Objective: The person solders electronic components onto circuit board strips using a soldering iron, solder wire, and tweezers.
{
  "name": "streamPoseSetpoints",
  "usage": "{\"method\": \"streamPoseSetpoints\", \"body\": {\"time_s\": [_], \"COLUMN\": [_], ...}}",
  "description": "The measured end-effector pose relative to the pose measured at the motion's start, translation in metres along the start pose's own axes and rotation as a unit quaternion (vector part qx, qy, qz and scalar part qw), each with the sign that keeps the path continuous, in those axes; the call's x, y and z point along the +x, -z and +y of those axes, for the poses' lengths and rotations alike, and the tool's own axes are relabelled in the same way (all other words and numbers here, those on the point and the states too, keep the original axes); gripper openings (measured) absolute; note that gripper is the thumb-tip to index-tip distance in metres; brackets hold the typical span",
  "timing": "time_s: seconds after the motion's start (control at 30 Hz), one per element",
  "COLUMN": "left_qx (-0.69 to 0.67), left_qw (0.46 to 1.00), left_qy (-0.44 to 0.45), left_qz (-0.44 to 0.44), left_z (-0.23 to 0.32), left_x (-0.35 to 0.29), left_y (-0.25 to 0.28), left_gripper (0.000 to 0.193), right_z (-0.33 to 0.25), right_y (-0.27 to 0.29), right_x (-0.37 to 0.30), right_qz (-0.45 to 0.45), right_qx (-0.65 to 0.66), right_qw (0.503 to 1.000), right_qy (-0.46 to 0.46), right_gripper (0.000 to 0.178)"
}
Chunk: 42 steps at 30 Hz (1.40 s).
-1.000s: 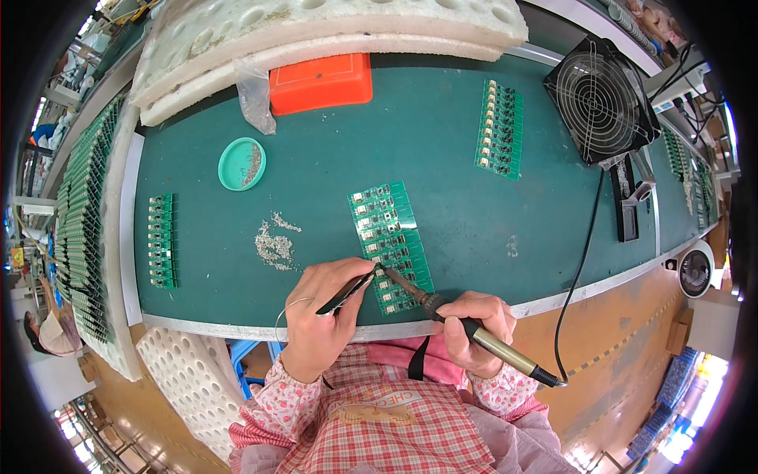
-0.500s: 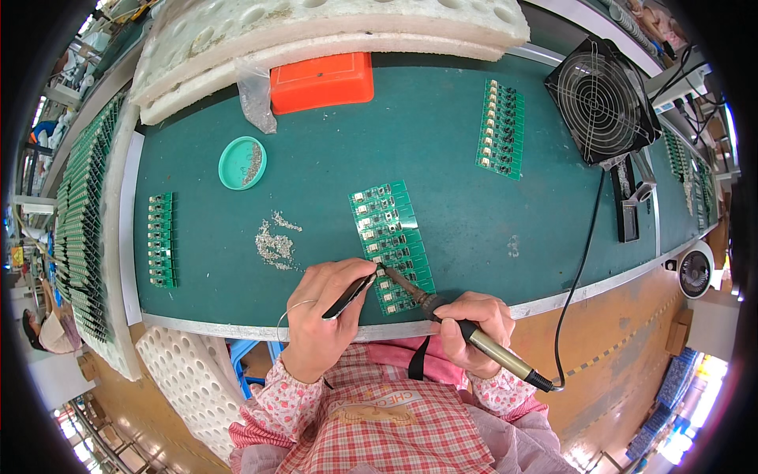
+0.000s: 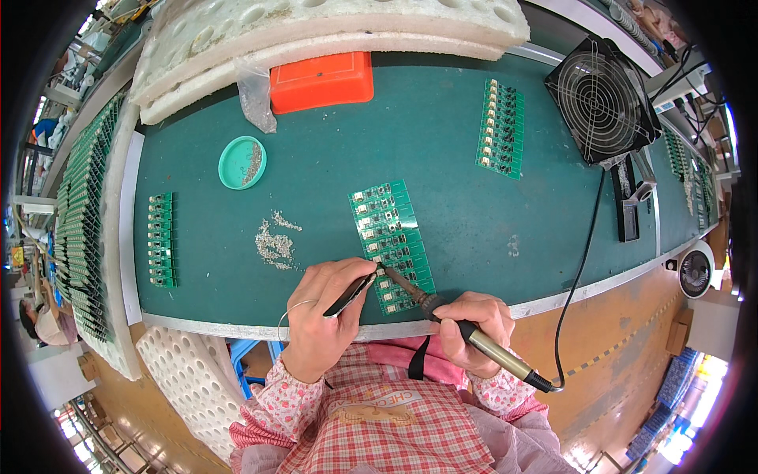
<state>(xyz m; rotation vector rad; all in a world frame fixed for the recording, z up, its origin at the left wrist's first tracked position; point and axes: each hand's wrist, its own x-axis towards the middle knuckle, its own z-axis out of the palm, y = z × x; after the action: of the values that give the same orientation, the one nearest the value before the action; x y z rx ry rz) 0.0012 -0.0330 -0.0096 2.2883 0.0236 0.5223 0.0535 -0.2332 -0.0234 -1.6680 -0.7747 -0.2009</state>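
A green circuit board panel (image 3: 405,223) with rows of small parts lies on the green mat near the front edge. My right hand (image 3: 478,328) is closed round the handle of a soldering iron (image 3: 491,349), whose tip meets the lower half of the panel. Black tweezers (image 3: 347,299) are pinched in my left hand (image 3: 322,312), their points at the same spot as the iron's tip. The fingers hide the lower left of the panel, and what sits between the tweezer points is too small to tell.
Loose tiny parts (image 3: 275,246) lie left of the panel, below a round green dish (image 3: 242,163). Other panels lie at left (image 3: 161,240) and right (image 3: 500,129). A black fan (image 3: 603,103), iron stand (image 3: 628,207), orange box (image 3: 322,81) and white foam (image 3: 332,31) stand behind.
Nearly nothing differs: both hands, the iron and the panel keep their places. At the far left edge, another person has shifted slightly.
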Motion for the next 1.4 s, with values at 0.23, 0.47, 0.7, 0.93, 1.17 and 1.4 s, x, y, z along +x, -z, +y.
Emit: {"method": "streamPoseSetpoints", "body": {"time_s": [0.23,0.47,0.7,0.93,1.17,1.4], "left_qx": [0.004,0.008,0.003,0.009,0.014,0.013], "left_qw": [1.0,1.0,1.0,0.999,1.0,1.0], "left_qy": [-0.002,0.017,0.024,0.032,0.01,0.013], "left_qz": [-0.003,-0.007,-0.002,-0.003,0.0,0.0], "left_z": [0.0002,0.0051,0.0047,0.0065,0.0071,0.0054], "left_x": [0.0,0.0028,0.0024,0.0027,0.0023,0.0021], "left_y": [0.0005,0.0016,0.0004,0.0007,0.0011,0.0002], "left_gripper": [0.034,0.024,0.02,0.02,0.023,0.023], "right_z": [0.0008,0.0,-0.0002,-0.0001,-0.0008,0.0], "right_y": [-0.0003,0.0001,-0.0008,-0.0001,-0.0002,0.0016], "right_x": [-0.0008,-0.0002,0.001,-0.0002,-0.0006,-0.0031], "right_qz": [0.001,0.001,0.001,0.001,0.007,0.024], "right_qx": [0.004,0.002,-0.005,-0.001,-0.006,-0.014], "right_qw": [1.0,1.0,1.0,1.0,1.0,1.0], "right_qy": [0.005,0.002,0.009,0.005,0.01,0.013], "right_gripper": [0.019,0.019,0.018,0.018,0.018,0.017]}}
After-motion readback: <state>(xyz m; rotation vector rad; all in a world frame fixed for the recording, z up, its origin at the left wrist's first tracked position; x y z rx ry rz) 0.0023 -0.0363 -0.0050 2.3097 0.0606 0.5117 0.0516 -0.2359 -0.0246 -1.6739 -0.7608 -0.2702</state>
